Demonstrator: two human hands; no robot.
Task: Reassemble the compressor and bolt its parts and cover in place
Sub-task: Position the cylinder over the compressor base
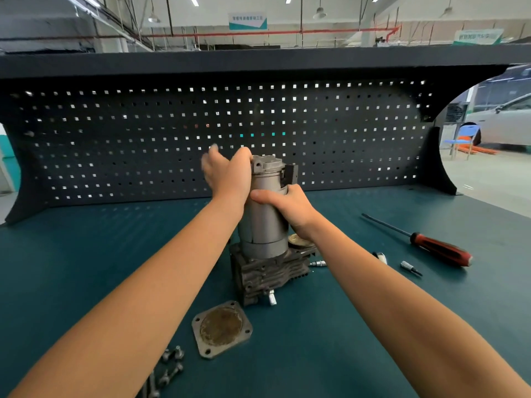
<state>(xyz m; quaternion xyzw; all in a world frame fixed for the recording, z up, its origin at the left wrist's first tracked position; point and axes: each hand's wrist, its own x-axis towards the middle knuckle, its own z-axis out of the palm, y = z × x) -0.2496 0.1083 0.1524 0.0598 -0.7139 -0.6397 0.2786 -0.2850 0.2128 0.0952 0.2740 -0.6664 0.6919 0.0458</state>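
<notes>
Compressor [263, 225]: standing upright at the middle of the surface [86, 254]; a smooth grey metal cylinder is rising from a dark, ribbed, blocky base and carrying a cast, lugged cap on top.
Right hand [290, 208]: gripping the cylinder at mid-height, the thumb lying across its front and the fingers wrapping round its right side.
Left hand [227, 173]: touching the cap's left edge with its thumb side; the blurred fingers are stretching out to the left, clear of the metal, holding nothing.
Cover plate [221, 328]: lying flat just in front of the base; a squarish grey plate with rounded corners, a hole at each corner and a rusty brown disc at its centre.
Bolts [169, 366]: lying loose near the front edge, left of the plate, partly hidden by the left forearm.
Screwdriver [439, 248]: lying well to the right, with a red-and-black handle and a long dark shaft.
Socket bit [409, 267]: lying beside the handle, small and shiny.
Pegboard [172, 139]: standing behind, dark and perforated with square holes.
Surface: wearing a matte teal covering.
</notes>
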